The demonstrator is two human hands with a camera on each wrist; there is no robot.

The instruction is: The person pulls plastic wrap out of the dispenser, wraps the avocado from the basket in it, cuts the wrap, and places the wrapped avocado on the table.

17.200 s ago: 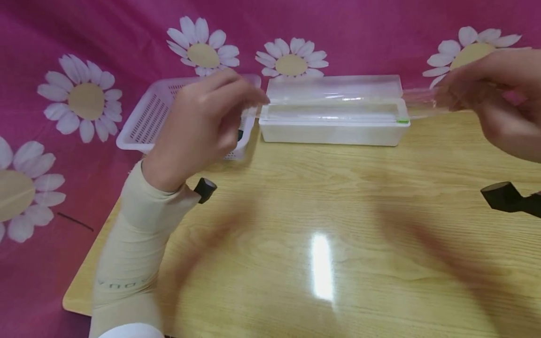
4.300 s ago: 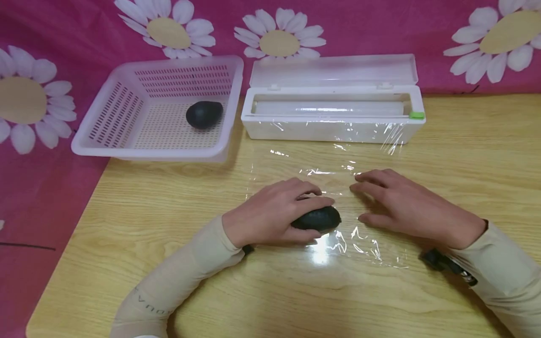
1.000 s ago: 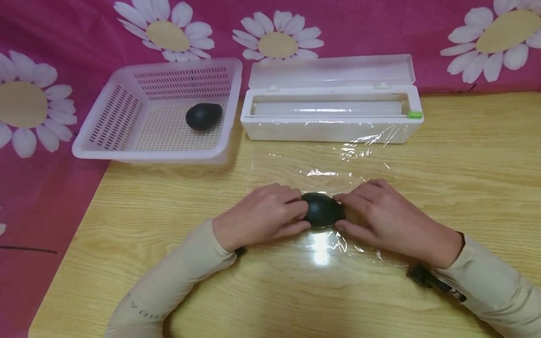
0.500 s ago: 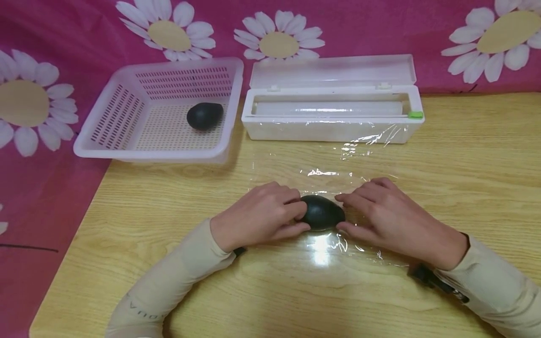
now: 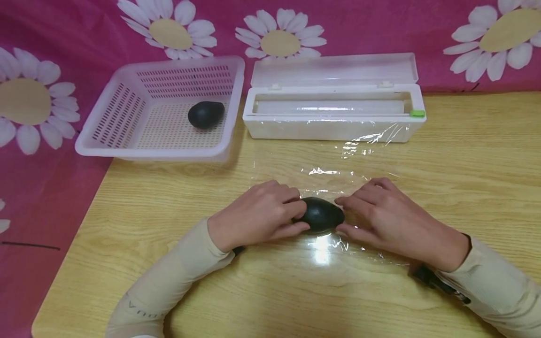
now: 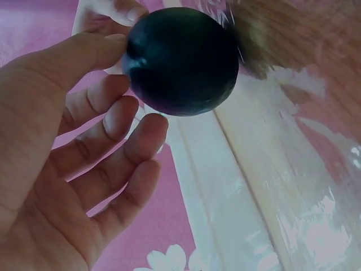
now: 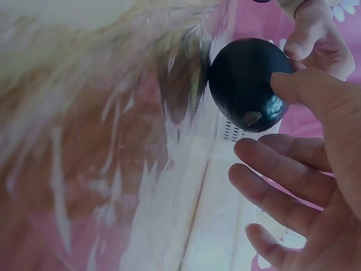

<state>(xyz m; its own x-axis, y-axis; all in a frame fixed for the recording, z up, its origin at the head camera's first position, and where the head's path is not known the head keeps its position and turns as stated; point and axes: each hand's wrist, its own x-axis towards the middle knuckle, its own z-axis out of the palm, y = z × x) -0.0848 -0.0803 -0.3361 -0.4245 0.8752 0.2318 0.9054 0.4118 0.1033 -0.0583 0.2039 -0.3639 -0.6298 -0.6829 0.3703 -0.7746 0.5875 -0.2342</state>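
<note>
A dark, smooth avocado (image 5: 322, 214) lies on its side on a sheet of clear cling film (image 5: 323, 172) spread over the table. My left hand (image 5: 264, 213) holds its blunt left end, thumb at the near side and fingers bent against it. At the narrow right end, my right hand (image 5: 380, 218) holds it loosely between thumb and fingers. In the right wrist view, a stem scar shows on the avocado (image 7: 248, 84) and the thumb touches it. The left wrist view shows the avocado (image 6: 180, 62) by the fingertips, the lower fingers spread away from it.
The film runs back to a white cling film box (image 5: 334, 129) with its lid raised and a green slider (image 5: 417, 113) at its right end. A white slotted basket (image 5: 152, 152) at the back left holds another dark avocado (image 5: 205, 115). A flowered cloth hangs behind.
Film was drawn out of the box over the table. The right hand came in to the avocado's right end. Lately the avocado has turned slightly and shifted a little toward me.
</note>
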